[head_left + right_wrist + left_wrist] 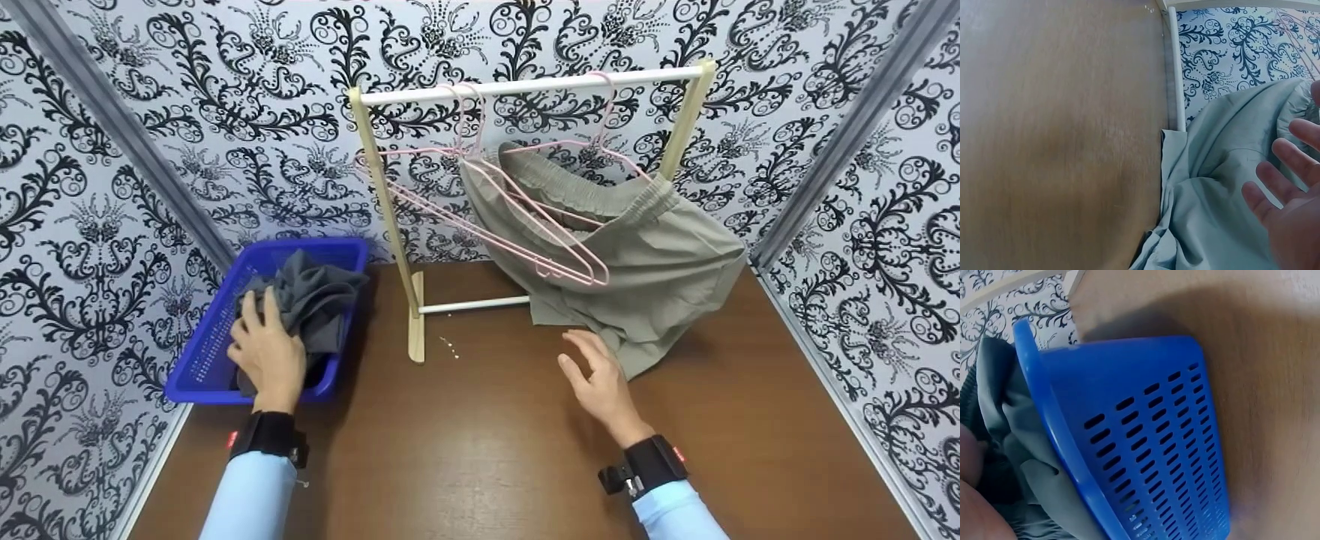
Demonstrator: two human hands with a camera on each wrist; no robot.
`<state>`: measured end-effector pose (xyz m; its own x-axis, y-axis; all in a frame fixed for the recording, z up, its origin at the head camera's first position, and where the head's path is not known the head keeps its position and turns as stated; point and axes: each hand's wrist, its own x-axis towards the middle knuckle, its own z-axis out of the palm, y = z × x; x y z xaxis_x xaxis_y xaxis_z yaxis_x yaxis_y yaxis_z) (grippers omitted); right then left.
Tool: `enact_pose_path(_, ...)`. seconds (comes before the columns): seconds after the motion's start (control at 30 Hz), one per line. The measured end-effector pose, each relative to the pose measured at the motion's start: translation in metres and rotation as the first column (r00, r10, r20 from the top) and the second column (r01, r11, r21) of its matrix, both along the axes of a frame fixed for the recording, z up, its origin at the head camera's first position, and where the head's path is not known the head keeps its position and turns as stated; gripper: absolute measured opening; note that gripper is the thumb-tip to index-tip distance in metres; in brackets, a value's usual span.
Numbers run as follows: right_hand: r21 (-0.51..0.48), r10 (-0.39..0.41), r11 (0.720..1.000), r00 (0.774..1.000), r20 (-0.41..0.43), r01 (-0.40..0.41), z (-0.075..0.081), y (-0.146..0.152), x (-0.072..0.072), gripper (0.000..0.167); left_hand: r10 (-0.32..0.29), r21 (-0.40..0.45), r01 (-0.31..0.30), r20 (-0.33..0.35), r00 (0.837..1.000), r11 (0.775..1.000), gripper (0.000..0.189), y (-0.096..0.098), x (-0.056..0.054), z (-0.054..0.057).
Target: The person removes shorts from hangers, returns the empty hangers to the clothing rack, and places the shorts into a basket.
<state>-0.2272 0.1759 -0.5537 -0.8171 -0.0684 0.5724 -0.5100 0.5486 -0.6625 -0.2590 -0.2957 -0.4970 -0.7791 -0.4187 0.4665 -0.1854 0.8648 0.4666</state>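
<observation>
My left hand reaches into the blue basket, its spread fingers on a bundle of dark grey clothing. The left wrist view shows the same crumpled cloth under the fingers, just inside the basket rim; the fingertips are partly out of frame. My right hand hovers with loose, parted fingers near the lower edge of grey-green elastic-waist shorts. The right wrist view has these fingers in front of the shorts, holding nothing. A pink hanger on the rack carries the shorts.
A rack with wooden posts and a white top rail stands at the back of the brown table. More pink hangers hang from its rail, overlapping the shorts. Patterned walls enclose the back and sides.
</observation>
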Motion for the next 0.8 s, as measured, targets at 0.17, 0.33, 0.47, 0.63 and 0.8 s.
enact_pose_path(0.17, 0.0, -0.003, 1.0, 1.0, -0.012, 0.003, 0.001, 0.0, -0.002, 0.035, -0.047, -0.035, 0.054, 0.167, 0.985, 0.998, 0.079, 0.005, -0.001, -0.004)
enact_pose_path(0.33, -0.004, 0.0, 1.0, 1.0, -0.026, 0.0, 0.001, -0.001, -0.002, 0.034, -0.095, -0.034, 0.111, 0.315, 0.944, 0.993, 0.081, 0.008, -0.002, -0.009)
enact_pose_path(0.47, -0.002, 0.001, 1.0, 1.0, -0.025, -0.001, 0.0, -0.002, -0.002, 0.035, -0.138, -0.01, 0.156, 0.411, 0.901, 0.988, 0.078, 0.008, -0.003, -0.011)
enact_pose_path(0.63, 0.003, -0.001, 1.0, 1.0, 0.005, 0.001, 0.0, -0.003, -0.001, 0.036, -0.181, 0.032, 0.189, 0.472, 0.863, 0.981, 0.072, 0.008, -0.005, -0.012)
enact_pose_path(0.8, 0.01, -0.004, 1.0, 1.0, 0.008, 0.004, -0.001, -0.004, 0.0, 0.035, -0.197, 0.041, 0.207, 0.535, 0.822, 0.977, 0.067, 0.006, -0.006, -0.011)
